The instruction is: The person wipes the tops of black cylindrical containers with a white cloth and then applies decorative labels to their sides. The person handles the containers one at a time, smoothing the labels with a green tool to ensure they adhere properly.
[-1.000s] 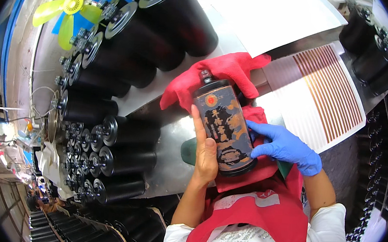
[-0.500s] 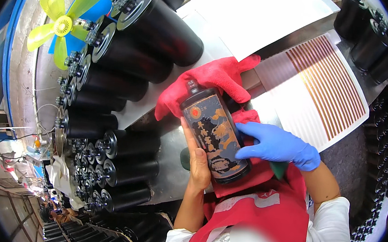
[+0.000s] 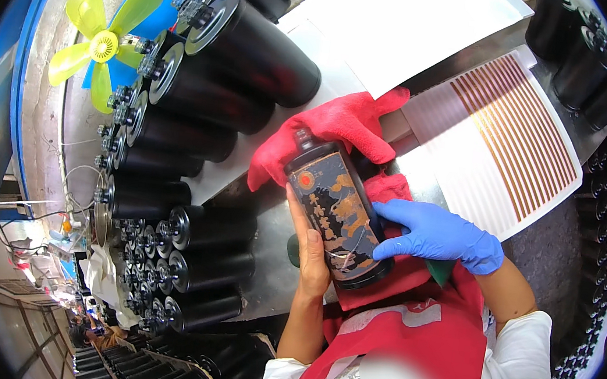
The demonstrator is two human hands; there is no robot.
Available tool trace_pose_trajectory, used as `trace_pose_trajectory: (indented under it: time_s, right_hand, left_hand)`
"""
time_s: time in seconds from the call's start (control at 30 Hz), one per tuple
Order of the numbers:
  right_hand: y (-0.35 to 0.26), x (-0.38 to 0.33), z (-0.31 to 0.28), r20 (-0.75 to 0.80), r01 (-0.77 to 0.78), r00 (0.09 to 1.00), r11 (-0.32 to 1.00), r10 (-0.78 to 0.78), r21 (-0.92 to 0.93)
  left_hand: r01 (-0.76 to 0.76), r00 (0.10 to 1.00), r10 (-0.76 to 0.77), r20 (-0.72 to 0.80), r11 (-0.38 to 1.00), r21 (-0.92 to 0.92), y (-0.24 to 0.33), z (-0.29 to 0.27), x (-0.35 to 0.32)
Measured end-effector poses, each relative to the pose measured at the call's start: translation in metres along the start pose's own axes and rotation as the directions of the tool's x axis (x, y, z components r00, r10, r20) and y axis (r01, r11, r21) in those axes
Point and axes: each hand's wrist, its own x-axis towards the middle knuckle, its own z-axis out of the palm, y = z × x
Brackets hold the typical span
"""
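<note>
A black bottle (image 3: 331, 218) with a gold and orange pattern on its front lies tilted before me, its clear-topped neck pointing up and left. My bare left hand (image 3: 313, 261) cradles it from the left, the thumb along its lower side. On the other side, my right hand (image 3: 435, 237), in a blue glove, grips the bottle's lower right edge; some of its fingertips are hidden. A thin pale streak crosses the pattern near the base. Under the bottle's neck lies a red cloth (image 3: 347, 124), bunched on the metal table (image 3: 269, 238).
Large black bottles (image 3: 255, 51) lie in a stacked row at the left, with smaller-looking ones below. A yellow-green fan (image 3: 103, 46) stands beyond. White sheets (image 3: 402, 30) and a sheet of gold strips (image 3: 512, 137) cover the back right. More bottles (image 3: 583, 67) stand at far right.
The gloved right hand has shifted slightly along the bottle's right edge, its thumb nearer the edge. A pale streak now shows near the base. The whole view has moved slightly.
</note>
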Motion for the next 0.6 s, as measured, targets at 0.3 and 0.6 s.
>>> trace_pose_trajectory:
  time_s: [0.3, 0.6]
  right_hand:
    - [-0.014, 0.002, 0.0, 0.019, -0.126, 0.992, 0.992, 0.125, 0.031]
    - [0.005, -0.003, 0.005, -0.014, 0.052, 0.999, 0.999, -0.052, -0.003]
  left_hand:
    - [-0.059, 0.998, 0.059, -0.002, 0.995, 0.081, 0.007, 0.002, -0.004]
    - [-0.097, 0.995, 0.093, 0.032, 0.988, 0.121, 0.017, 0.011, -0.005]
